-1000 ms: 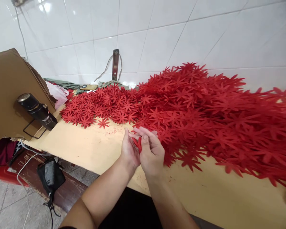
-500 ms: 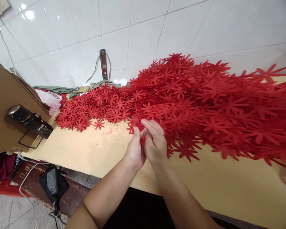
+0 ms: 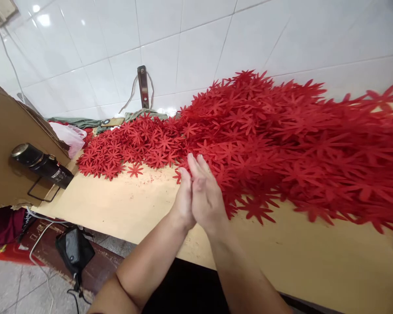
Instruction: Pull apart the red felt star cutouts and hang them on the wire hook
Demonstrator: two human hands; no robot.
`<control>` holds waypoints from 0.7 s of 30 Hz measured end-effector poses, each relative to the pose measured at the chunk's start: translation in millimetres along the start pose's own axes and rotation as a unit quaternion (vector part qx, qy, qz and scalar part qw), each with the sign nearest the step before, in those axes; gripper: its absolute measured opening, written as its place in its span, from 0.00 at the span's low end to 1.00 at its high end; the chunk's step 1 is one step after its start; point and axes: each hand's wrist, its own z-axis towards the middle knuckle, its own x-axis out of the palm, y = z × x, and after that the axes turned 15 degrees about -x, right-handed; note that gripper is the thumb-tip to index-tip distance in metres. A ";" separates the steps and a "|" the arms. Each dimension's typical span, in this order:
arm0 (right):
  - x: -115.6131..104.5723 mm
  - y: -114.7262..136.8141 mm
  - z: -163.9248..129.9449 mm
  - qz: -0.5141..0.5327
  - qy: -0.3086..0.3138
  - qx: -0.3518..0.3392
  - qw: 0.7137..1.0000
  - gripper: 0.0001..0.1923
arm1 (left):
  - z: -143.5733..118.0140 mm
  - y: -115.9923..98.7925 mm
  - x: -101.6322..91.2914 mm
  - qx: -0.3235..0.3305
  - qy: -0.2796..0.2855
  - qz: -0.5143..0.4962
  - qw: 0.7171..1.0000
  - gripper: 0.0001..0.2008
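My left hand point(image 3: 184, 203) and my right hand point(image 3: 207, 194) are pressed palm to palm above the table's front part, fingers pointing toward the pile. The right hand's fingers are straight and lie together, covering most of the left. A red flower-shaped piece was between the palms a moment ago; it is hidden now by the closed hands. Just behind and to the right spreads a large pile of red flower-shaped pieces point(image 3: 265, 144), with many thin petals each. A lower heap of such pieces point(image 3: 144, 141) continues to the left, and a single red flower piece point(image 3: 135, 170) lies in front of it.
A pale tabletop point(image 3: 118, 205) stretches along a white tiled wall point(image 3: 199, 48). At left stand a black vacuum flask point(image 3: 42, 165) and a cardboard sheet point(image 3: 16, 144), near a thin plastic bag point(image 3: 68, 137). A black pouch point(image 3: 74, 250) sits below the table edge.
My right hand has slid forward and flattened against the left. The red piece seen between the palms is now covered. The view has shifted slightly.
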 end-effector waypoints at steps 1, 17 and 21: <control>-0.4 -8.3 2.7 0.007 -0.002 0.040 0.999 0.40 | -2.7 2.0 -0.9 -0.011 0.022 0.017 1.000 0.28; 4.9 -21.5 30.0 0.090 0.003 0.184 0.979 0.46 | -4.0 -6.6 10.3 0.010 0.024 0.093 0.995 0.30; 6.5 -10.4 19.8 0.034 0.047 0.093 0.994 0.51 | 6.7 -10.2 3.2 0.016 0.018 0.047 0.999 0.29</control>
